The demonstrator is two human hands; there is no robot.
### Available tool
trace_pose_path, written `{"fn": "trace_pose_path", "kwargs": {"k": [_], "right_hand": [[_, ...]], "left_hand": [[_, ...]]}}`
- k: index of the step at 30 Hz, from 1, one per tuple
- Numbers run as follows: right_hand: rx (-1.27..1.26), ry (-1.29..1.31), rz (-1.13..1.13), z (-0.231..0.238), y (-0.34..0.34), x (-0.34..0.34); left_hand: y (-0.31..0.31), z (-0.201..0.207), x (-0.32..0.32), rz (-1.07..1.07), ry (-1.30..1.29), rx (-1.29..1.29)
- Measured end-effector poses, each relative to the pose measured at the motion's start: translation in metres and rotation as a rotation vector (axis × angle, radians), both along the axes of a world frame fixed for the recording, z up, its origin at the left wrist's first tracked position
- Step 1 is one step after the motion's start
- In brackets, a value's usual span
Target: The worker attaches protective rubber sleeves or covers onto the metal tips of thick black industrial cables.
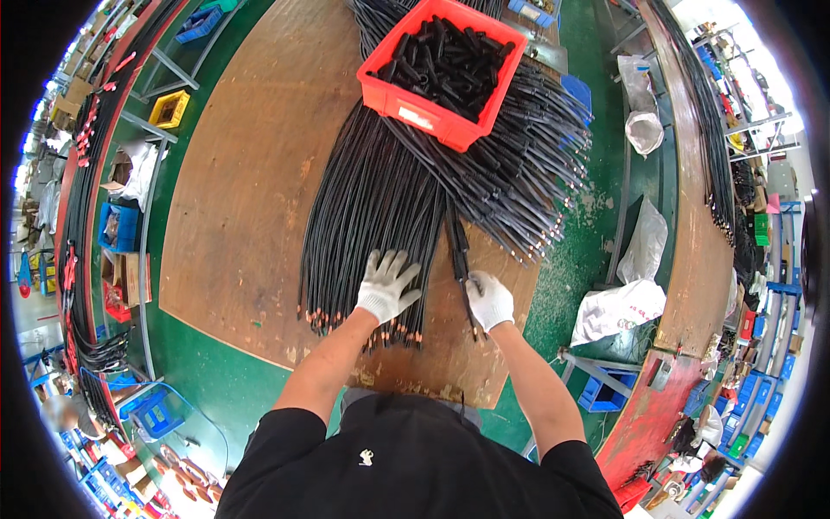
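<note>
My left hand, in a white glove, lies with its fingers spread on a wide bundle of black cables. The copper-coloured ends of that bundle point toward me. My right hand, also gloved, is closed at the side of a black cable just right of the bundle; its fingertips are partly hidden. Thicker black sleeves sit on the cables there. A second pile of black cables fans out to the right, bare ends outward. On top of the cables stands a red bin full of black sleeve-like parts.
The brown wooden table carries all of this. To the right are a side bench and white plastic sacks. At the left, a rack holds a blue bin and a yellow bin. The floor is green.
</note>
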State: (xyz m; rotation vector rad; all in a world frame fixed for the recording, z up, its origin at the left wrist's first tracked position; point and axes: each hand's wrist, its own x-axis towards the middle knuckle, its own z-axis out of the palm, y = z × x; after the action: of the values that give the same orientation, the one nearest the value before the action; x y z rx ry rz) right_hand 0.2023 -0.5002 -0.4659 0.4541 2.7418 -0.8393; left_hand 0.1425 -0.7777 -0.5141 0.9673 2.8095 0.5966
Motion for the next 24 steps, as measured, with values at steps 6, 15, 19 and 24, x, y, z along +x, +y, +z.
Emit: {"fn": "trace_pose_path", "kwargs": {"k": [6,15,19,24], "right_hand": [[0.265,0.711,0.166,0.064,0.008,-0.173],[0.614,0.385,0.311,0.087,-0.019,-0.339],[0.713,0.207,0.551,0.094,-0.007,-0.36],[0.694,0.177,0.683,0.125,-0.026,-0.341]], "left_hand": [[0.0,0.0,-0.007,-0.019,-0.067,-0.117],[-0.004,-0.004,-0.016,-0.013,-0.171,-0.163],[-0.005,0.0,-0.014,-0.007,-0.136,-0.091],[-0.005,-0.001,-0.007,-0.027,-0.125,-0.084]]}}
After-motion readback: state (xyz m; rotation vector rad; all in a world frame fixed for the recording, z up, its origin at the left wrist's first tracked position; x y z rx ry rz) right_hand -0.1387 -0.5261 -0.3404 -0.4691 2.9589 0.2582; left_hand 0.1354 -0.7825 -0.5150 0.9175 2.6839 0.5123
